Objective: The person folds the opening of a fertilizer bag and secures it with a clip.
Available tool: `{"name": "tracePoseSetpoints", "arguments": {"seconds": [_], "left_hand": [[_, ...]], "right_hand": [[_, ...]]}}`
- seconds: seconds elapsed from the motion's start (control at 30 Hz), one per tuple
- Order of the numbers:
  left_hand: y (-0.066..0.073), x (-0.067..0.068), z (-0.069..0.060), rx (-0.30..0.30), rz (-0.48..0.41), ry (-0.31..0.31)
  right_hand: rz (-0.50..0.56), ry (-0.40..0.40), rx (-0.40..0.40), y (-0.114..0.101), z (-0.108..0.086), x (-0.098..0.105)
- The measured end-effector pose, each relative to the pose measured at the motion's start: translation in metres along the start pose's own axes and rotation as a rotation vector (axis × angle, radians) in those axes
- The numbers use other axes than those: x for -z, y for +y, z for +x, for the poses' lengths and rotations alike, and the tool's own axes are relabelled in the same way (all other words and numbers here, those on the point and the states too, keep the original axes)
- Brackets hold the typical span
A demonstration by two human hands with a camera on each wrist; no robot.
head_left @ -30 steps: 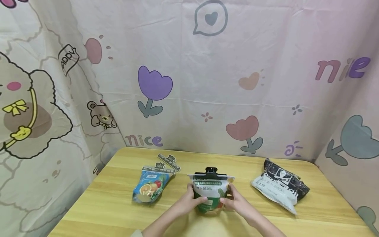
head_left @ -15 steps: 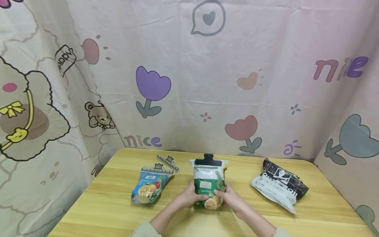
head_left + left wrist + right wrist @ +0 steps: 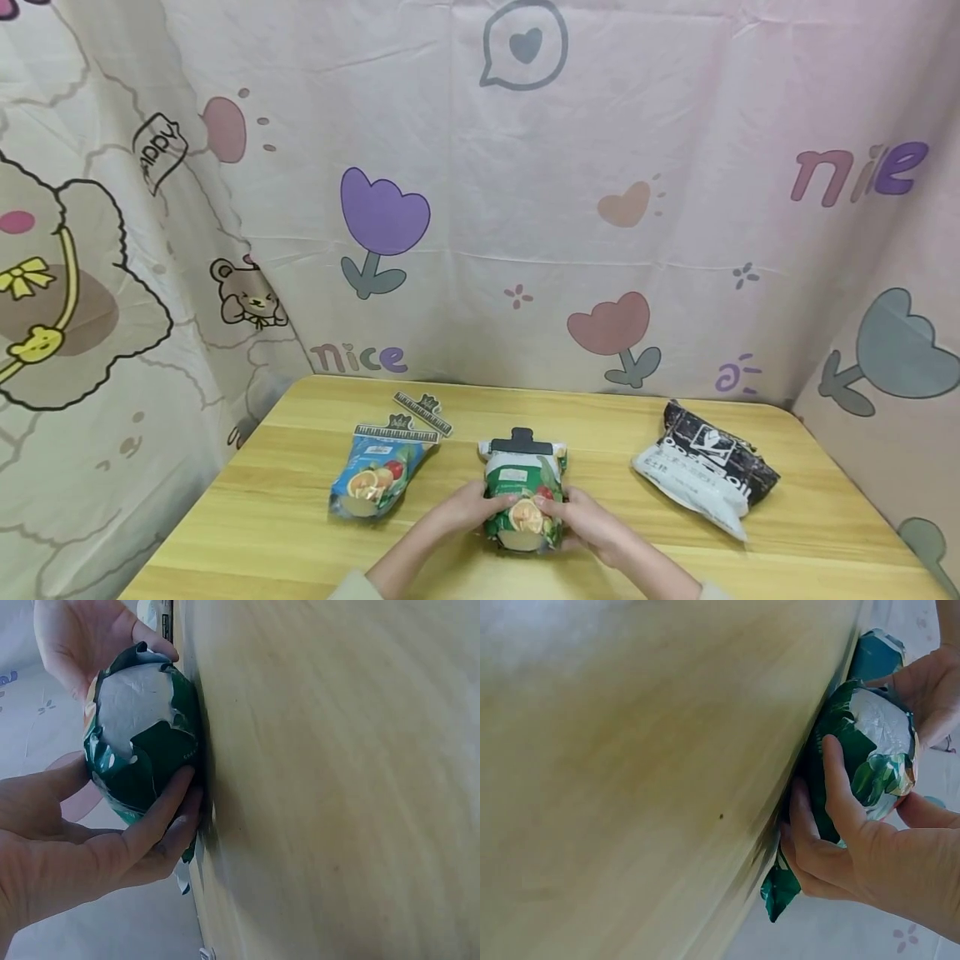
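Note:
A green and white bag (image 3: 513,475) with a fruit print is held between both hands in the middle of the table. A black clip (image 3: 522,445) spans its top edge. My left hand (image 3: 467,505) grips the left side, thumb on the front. On the opposite side, my right hand (image 3: 591,518) grips it the same way. In the left wrist view the bag's bottom (image 3: 135,705) faces the camera, close to the tabletop. The fingers of my right hand (image 3: 855,840) curl around the bag's side in the right wrist view.
To the left lies a blue fruit-print bag (image 3: 367,471) with a piano-pattern clip (image 3: 396,432) on its top. Another piano-pattern clip (image 3: 423,413) lies behind it. A black and white bag (image 3: 705,475) lies at the right. A printed curtain (image 3: 480,167) hangs behind the wooden table (image 3: 247,500).
The clipped top of the green bag first swung up, then went down again as both hands tilted the bag, turning its fruit-printed front and bottom edge into view. Both hands kept their grip.

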State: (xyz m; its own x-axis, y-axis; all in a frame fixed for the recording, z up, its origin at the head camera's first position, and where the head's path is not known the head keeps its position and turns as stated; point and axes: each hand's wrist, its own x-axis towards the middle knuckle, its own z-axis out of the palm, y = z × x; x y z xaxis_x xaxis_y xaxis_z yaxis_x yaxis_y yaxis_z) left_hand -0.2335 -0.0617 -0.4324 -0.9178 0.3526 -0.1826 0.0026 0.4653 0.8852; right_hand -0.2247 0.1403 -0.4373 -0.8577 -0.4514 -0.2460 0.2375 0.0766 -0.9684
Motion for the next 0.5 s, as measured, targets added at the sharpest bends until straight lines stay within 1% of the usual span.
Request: {"name": "tracePoseSetpoints", "arguments": {"seconds": [0.13,0.23,0.37,0.43,0.5], "left_hand": [[-0.0017,0.0017,-0.0012,0.000,0.032,0.014],[-0.0028,0.0024,-0.0019,-0.013,0.052,0.021],[-0.0030,0.0025,-0.0024,-0.017,0.051,0.019],[-0.0024,0.0024,-0.0021,-0.008,0.048,0.016],[-0.0019,0.0028,-0.0007,-0.014,0.070,0.018]], "right_hand": [[-0.007,-0.010,-0.007,-0.0012,0.0000,-0.0004],[-0.006,-0.017,-0.006,-0.0013,-0.0004,-0.0011],[-0.012,-0.020,-0.012,-0.0009,-0.0006,-0.0013],[-0.015,-0.017,-0.017,-0.0004,-0.0008,-0.0003],[-0.015,-0.012,-0.020,0.0000,-0.0013,0.0012]]}}
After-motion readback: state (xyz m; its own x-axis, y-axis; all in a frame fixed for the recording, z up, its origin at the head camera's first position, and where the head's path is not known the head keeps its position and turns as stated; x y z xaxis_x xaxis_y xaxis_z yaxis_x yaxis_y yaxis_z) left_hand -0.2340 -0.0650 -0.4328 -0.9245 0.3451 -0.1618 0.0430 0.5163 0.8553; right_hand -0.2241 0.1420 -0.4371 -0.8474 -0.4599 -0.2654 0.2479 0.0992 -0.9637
